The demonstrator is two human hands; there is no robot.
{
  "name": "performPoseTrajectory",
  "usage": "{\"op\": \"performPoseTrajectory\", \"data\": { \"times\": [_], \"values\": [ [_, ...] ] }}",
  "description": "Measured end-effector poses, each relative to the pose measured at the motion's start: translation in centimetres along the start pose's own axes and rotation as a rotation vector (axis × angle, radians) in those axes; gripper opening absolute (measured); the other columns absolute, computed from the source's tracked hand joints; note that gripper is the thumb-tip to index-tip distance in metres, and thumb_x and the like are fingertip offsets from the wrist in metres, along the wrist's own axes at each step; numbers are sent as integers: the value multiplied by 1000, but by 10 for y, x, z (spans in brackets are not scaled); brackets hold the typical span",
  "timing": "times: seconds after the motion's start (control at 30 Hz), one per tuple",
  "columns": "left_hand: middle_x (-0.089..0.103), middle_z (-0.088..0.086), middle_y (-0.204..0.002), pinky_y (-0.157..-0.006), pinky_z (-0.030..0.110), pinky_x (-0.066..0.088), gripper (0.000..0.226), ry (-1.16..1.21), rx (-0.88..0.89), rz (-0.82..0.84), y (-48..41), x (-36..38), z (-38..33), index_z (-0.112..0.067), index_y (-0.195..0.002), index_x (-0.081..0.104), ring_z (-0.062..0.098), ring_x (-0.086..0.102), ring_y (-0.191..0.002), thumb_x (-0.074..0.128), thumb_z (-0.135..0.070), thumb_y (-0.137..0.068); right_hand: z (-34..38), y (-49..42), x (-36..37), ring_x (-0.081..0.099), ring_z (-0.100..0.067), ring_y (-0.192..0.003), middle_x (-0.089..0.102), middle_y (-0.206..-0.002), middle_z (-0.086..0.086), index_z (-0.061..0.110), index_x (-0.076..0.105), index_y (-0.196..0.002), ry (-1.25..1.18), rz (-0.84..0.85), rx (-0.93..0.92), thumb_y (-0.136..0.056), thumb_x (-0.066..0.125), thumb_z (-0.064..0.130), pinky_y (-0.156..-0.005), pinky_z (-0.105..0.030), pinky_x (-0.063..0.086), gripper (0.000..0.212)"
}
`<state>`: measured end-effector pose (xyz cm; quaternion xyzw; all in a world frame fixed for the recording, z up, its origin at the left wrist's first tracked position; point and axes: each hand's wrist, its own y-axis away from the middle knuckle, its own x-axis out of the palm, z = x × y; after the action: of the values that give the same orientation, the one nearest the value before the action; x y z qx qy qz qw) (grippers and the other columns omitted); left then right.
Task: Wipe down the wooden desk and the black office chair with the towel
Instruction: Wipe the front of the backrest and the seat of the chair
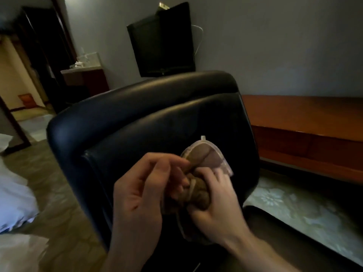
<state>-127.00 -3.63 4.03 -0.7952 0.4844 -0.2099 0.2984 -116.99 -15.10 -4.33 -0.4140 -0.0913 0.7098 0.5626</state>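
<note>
The towel point(198, 192) is bunched between both hands, just in front of the back of the black chair point(157, 114). The right hand point(218, 203) has its fingers curled round the wad, and the left hand point(141, 193) pinches a fold at its edge. This looks like regathering the cloth for the chair stage. Next, the pad needs pressing flat against the backrest and sweeping across. The wooden desk point(304, 114) stands beyond, to the right.
</note>
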Motion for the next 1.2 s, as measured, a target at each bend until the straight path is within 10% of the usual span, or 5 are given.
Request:
{"op": "performPoseTrajectory", "data": {
  "times": [0.27, 0.5, 0.67, 0.9, 1.2],
  "values": [
    [69, -13, -96, -79, 15, 45, 15, -565, 257, -156, -2, -44, -24, -32, -107, 68, 17, 68, -93, 54, -33, -103, -18, -120, -63, 46, -19, -139, 47, -150, -3, 33, 29, -157, -209, -246, 210, -72, 69, 39, -119, -40, 35, 94],
    [62, -6, -106, -85, 44, 51, 13, -782, 375, -334, -12, -108, -25, -25, -110, 64, 24, 62, -99, 54, -25, -104, 61, -78, -4, 45, -27, -133, 54, -143, -5, 24, 60, -134, -28, -170, 12, -70, 58, 30, -116, -35, 31, 64],
    [62, 1, -117, -91, 48, 53, 21, -738, 263, -353, -22, -145, -38, -29, -120, 59, 18, 61, -108, 55, -31, -99, 90, -2, -3, 46, -19, -130, 51, -141, 6, 32, 62, -126, 28, 0, -325, -66, 58, 32, -109, -19, 32, 61],
    [65, -16, -111, -87, 8, 46, 32, -506, 63, -244, -57, -144, -54, -28, -125, 63, -11, 59, -104, 49, -40, -100, 104, -78, -37, 49, -18, -133, 59, -135, 1, 26, 62, -126, -191, -365, -3, -74, 63, 21, -116, -43, 37, 52],
    [77, -7, -115, -113, 38, 43, 69, -189, -303, 196, -131, -126, -52, -25, -110, 76, 7, 69, -114, 34, -76, -91, 154, 9, 8, 46, -26, -118, 49, -134, 8, 35, 57, -119, 175, 81, -377, -72, 60, 42, -92, -45, 51, 48]
  ]
}}
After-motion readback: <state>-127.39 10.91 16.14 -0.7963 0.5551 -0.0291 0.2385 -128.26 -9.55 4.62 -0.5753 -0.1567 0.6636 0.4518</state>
